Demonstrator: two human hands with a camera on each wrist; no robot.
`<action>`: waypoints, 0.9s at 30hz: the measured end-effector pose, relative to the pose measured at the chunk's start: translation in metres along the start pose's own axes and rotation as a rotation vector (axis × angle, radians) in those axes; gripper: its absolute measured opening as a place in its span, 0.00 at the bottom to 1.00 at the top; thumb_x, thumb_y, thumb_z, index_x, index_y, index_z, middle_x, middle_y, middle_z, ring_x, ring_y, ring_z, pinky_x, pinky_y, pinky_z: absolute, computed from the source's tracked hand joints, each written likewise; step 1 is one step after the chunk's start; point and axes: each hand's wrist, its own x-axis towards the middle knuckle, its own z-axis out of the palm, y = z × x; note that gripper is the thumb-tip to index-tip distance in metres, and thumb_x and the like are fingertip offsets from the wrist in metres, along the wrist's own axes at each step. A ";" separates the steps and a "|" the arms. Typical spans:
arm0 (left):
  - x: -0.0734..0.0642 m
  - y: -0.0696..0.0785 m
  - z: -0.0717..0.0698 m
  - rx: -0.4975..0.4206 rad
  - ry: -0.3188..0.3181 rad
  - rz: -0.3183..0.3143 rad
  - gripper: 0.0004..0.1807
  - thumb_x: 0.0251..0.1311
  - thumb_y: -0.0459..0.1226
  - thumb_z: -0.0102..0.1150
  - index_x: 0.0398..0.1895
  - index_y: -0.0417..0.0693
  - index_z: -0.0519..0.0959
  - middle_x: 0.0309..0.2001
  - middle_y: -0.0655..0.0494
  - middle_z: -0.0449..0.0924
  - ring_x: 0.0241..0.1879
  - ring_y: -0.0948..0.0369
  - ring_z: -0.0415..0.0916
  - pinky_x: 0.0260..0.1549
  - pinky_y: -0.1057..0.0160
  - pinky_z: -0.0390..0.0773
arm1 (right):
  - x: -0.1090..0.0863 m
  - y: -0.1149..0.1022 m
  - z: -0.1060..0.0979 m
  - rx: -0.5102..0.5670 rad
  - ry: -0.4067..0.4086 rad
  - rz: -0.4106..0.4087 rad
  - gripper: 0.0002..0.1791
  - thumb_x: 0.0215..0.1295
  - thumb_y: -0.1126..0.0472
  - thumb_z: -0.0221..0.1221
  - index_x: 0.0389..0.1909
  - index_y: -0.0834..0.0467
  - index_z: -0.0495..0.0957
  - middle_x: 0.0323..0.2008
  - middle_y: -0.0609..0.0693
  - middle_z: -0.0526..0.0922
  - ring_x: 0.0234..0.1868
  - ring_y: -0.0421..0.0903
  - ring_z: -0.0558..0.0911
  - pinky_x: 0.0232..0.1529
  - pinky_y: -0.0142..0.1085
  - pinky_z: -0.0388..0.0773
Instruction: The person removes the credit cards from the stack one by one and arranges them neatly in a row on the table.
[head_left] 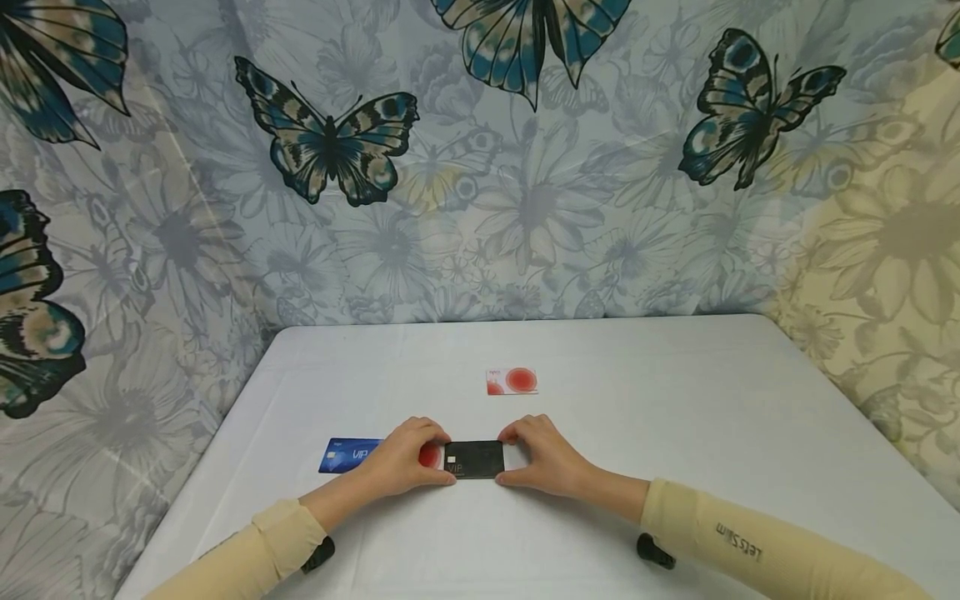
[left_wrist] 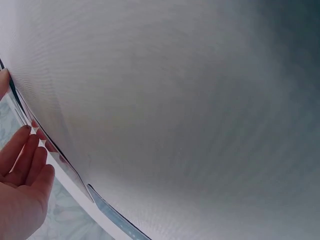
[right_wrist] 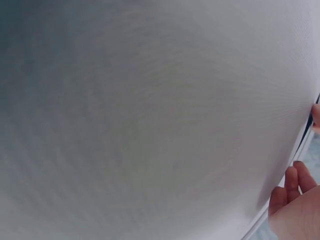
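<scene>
A black card [head_left: 476, 460] marked VIP lies at the middle of the white table, in the head view. My left hand [head_left: 405, 457] holds its left end, thumb at the near corner and fingers at the far one. At the right end, my right hand [head_left: 547, 458] grips the corners in the same way. A card with a red patch [head_left: 430, 455] shows partly beneath my left hand, just left of the black card. Further left lies a blue VIP card [head_left: 348, 454], its right end hidden by that hand. Both wrist views show the cards only edge-on.
Behind the hands, a white card with red circles [head_left: 512, 381] lies flat on the white table [head_left: 637, 383]. A cloth with butterflies and flowers [head_left: 525, 208] hangs along the table's back edge and sides.
</scene>
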 end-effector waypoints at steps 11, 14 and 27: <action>0.001 -0.001 -0.001 -0.036 -0.004 0.006 0.27 0.47 0.50 0.75 0.49 0.49 0.81 0.45 0.62 0.76 0.47 0.62 0.70 0.49 0.56 0.76 | 0.001 0.000 -0.002 0.007 -0.003 -0.003 0.25 0.46 0.52 0.76 0.44 0.55 0.79 0.40 0.45 0.77 0.44 0.43 0.68 0.44 0.38 0.70; 0.001 -0.001 -0.001 -0.042 -0.006 0.007 0.26 0.47 0.49 0.76 0.49 0.49 0.81 0.46 0.62 0.77 0.47 0.61 0.71 0.49 0.55 0.76 | 0.001 0.000 -0.002 0.013 -0.007 -0.002 0.26 0.46 0.52 0.76 0.45 0.55 0.79 0.41 0.46 0.77 0.45 0.44 0.68 0.45 0.38 0.70; 0.000 -0.002 0.000 -0.051 -0.012 -0.006 0.28 0.47 0.50 0.75 0.50 0.49 0.81 0.47 0.61 0.77 0.48 0.60 0.71 0.50 0.54 0.76 | 0.001 0.001 -0.001 0.013 -0.018 0.009 0.27 0.46 0.52 0.76 0.46 0.55 0.79 0.40 0.45 0.76 0.44 0.43 0.67 0.44 0.37 0.69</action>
